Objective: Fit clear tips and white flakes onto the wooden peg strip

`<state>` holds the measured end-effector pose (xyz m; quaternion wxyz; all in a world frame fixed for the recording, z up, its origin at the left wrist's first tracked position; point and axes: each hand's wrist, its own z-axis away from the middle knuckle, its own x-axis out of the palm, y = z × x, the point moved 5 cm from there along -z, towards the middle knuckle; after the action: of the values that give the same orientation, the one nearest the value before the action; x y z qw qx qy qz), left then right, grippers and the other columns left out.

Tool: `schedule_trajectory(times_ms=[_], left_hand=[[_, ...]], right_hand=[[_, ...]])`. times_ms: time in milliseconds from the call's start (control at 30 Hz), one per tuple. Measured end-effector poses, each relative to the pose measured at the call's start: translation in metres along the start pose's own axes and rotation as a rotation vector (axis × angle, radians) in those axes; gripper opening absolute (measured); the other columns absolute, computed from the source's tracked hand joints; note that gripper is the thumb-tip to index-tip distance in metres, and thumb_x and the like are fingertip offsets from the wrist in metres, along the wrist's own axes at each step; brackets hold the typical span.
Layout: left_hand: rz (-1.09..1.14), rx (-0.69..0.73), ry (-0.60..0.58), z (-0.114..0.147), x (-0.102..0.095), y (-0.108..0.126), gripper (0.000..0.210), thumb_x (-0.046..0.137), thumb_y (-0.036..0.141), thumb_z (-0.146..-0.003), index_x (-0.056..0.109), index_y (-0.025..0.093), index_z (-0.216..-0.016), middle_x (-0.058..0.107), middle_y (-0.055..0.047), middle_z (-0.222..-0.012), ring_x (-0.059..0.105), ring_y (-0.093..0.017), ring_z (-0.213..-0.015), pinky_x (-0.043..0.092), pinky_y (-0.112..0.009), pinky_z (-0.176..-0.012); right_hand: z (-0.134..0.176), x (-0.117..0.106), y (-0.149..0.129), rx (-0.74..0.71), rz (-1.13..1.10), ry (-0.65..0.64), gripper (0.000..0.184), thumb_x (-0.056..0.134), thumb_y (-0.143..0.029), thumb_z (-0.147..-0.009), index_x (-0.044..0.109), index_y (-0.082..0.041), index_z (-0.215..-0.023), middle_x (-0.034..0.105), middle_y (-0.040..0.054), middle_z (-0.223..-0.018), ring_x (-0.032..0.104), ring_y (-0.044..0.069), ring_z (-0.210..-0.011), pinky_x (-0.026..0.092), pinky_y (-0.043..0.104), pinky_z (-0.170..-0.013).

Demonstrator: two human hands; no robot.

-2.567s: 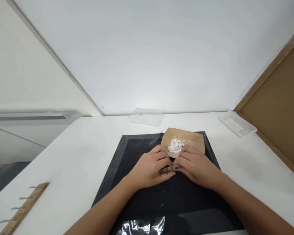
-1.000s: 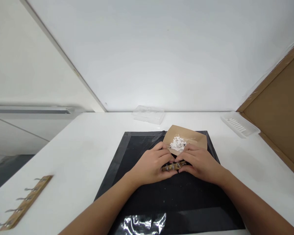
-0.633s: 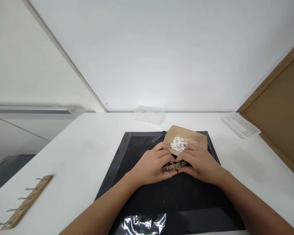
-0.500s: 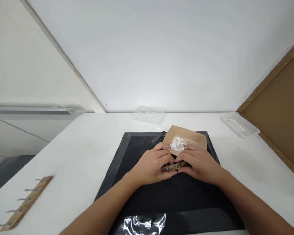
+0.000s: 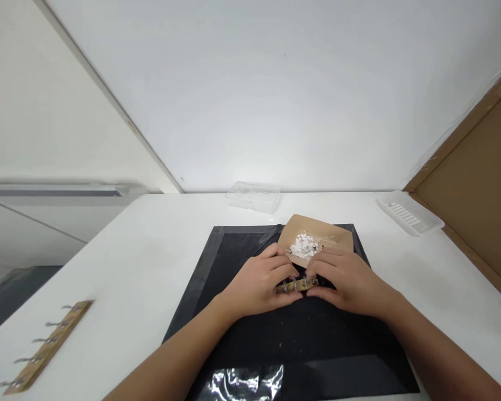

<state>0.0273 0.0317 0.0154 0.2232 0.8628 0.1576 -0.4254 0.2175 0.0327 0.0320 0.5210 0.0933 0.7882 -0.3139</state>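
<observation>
A short wooden rail with a row of metal hooks (image 5: 299,285) lies across the space between my two hands, over a black mat (image 5: 292,334). My left hand (image 5: 263,281) is closed on its left end, fingers above and thumb below. At the right end my right hand (image 5: 348,278) is curled round the rail, index finger on the far side and thumb on the near side. Just beyond my fingertips, small white pieces (image 5: 304,245) are heaped on a sheet of brown paper (image 5: 295,224). My palms hide the rail's outer ends.
Another wooden hook rail (image 5: 52,346) lies on the white table (image 5: 121,278) at the left. Toward the back wall are a clear plastic box (image 5: 254,196) and, farther right, a translucent tray (image 5: 409,213). A brown cardboard panel (image 5: 476,178) stands along the right side.
My right hand has shifted slightly right along the rail, and its fingertips have moved apart from the left ones, baring more of the rail. My left hand has stayed put.
</observation>
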Motion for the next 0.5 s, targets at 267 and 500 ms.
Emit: schedule_trajectory(times_ms=[267, 500], left_hand=[[0.031, -0.018, 0.029, -0.002, -0.004, 0.001, 0.041, 0.081, 0.056, -0.086, 0.07, 0.019, -0.099, 0.073, -0.006, -0.085, 0.063, -0.025, -0.088, 0.06, -0.04, -0.077], [0.046, 0.004, 0.12, -0.004, -0.012, 0.005, 0.025, 0.076, 0.041, -0.089, 0.069, 0.02, -0.1, 0.072, -0.005, -0.083, 0.063, -0.023, -0.083, 0.059, -0.041, -0.08]], right_hand=[[0.012, -0.009, 0.005, 0.218, 0.025, -0.17, 0.019, 0.078, -0.025, -0.092, 0.062, -0.021, -0.083, 0.068, -0.0039, -0.073, 0.058, 0.014, -0.065, 0.032, 0.027, -0.062], [0.024, -0.014, 0.01, 0.349, 0.132, -0.24, 0.012, 0.078, -0.023, -0.091, 0.068, -0.024, -0.084, 0.074, -0.0021, -0.08, 0.066, 0.018, -0.069, 0.034, 0.029, -0.061]])
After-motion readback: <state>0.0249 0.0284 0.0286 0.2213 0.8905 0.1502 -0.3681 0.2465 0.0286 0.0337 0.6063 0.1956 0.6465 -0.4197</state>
